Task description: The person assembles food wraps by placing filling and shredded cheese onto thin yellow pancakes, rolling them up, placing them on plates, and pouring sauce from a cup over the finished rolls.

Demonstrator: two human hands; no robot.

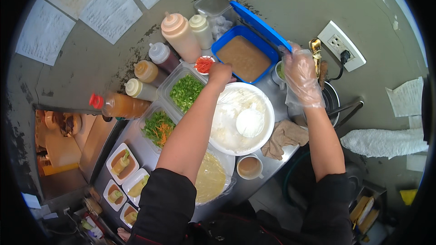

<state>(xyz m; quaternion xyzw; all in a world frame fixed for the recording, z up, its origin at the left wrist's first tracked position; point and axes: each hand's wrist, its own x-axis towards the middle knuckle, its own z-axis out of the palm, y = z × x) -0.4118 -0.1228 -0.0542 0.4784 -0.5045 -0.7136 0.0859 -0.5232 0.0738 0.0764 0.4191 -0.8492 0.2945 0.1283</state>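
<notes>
A blue rectangular container [267,71] of brown sauce stands against the wall. My bare left hand [221,74] is closed at its near-left side, fingers partly hidden, beside a small bowl of shredded red strips [204,65]. In a clear plastic glove, my right hand [301,73] grips the lower right end of the blue lid [259,23], which stands tilted along the container's far side. Just nearer sits a white bowl [268,129] with plastic film, white contents and a round white piece. Left of it are chopped green herbs [186,92] in a clear tub.
Squeeze bottles [180,36] line the wall at left. Small dishes with rolled food [121,165] stand front left, near film-covered yellow rounds [210,179]. A cup [250,166], brown cloth [284,138] and black-handled pan [334,102] are at right, below a plugged-in outlet [340,45].
</notes>
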